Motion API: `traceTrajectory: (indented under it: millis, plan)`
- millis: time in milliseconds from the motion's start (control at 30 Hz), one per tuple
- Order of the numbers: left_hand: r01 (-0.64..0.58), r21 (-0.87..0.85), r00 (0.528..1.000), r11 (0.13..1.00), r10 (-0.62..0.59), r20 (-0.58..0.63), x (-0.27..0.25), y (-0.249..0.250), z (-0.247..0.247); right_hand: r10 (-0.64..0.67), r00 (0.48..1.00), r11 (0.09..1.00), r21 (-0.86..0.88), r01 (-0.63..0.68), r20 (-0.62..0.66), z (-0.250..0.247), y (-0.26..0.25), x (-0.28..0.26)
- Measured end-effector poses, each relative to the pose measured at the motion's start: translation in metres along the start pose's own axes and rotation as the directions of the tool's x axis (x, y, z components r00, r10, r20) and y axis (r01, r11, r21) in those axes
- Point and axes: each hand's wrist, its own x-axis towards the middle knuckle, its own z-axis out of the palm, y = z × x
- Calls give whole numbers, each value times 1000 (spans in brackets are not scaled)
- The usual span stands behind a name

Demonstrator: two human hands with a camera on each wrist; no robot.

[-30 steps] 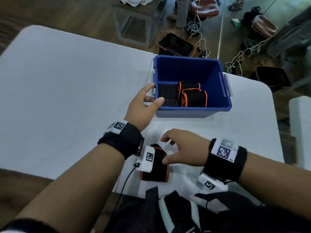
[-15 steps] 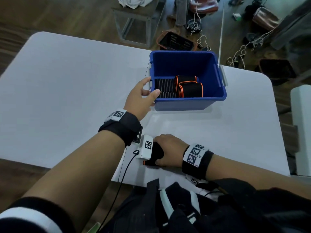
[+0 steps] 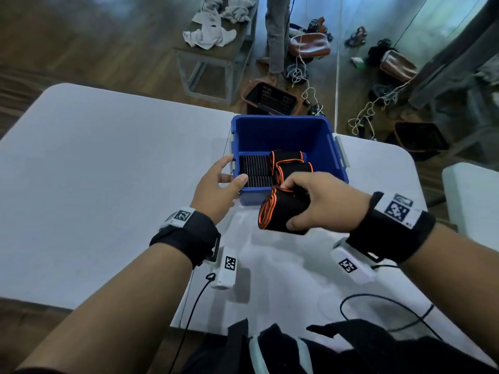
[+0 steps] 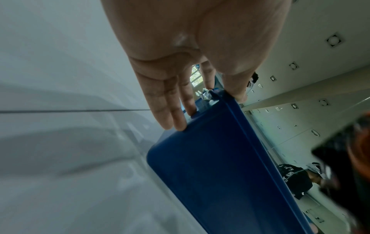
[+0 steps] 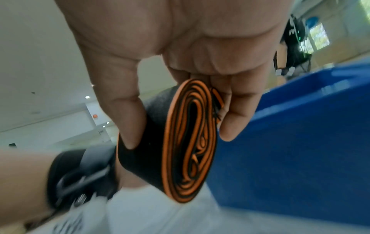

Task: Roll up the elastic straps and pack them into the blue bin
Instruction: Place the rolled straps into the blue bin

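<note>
Right hand (image 3: 324, 201) grips a rolled strap (image 3: 280, 211) just before the blue bin (image 3: 334, 168). Left hand (image 3: 216, 193), fingers straight, touches the bin's near-left corner.

Plastic, cloth and wood.
Smooth, slightly glossy plastic blue bin (image 3: 286, 136); matt black woven rolled strap (image 3: 283, 211) with orange edging; smooth matt white table (image 3: 94, 171); glossy wooden floor (image 3: 81, 36).

Wooden floor (image 3: 108, 49), grey bench (image 3: 216, 55)

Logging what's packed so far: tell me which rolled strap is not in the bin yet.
The rolled strap held in the right hand, just short of the blue bin's near wall. The other two rolls lie inside the bin.
</note>
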Motion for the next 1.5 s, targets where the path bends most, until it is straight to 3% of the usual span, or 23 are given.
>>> traceTrajectory:
  millis: [100,233,567,1033,1500]
  plan:
    - [-6,-31,1000,999,6,2,0,-1,0,-18,994,999,-45,14,-106,-37,-9,27]
    - [-9,-63,1000,998,9,-1,0,-3,0,-18,993,987,-163,-1,-117,-55,-14,88]
    - [-4,-107,1000,994,6,22,3,-8,-1,108,971,852,-524,21,214,-31,-29,192]
    - [-11,-105,1000,994,14,22,4,-8,-3,217,927,880,-473,-49,307,-25,-19,218]
    - [-25,-118,999,993,29,30,6,-13,-4,207,935,886,-460,-55,288,-21,-14,216]
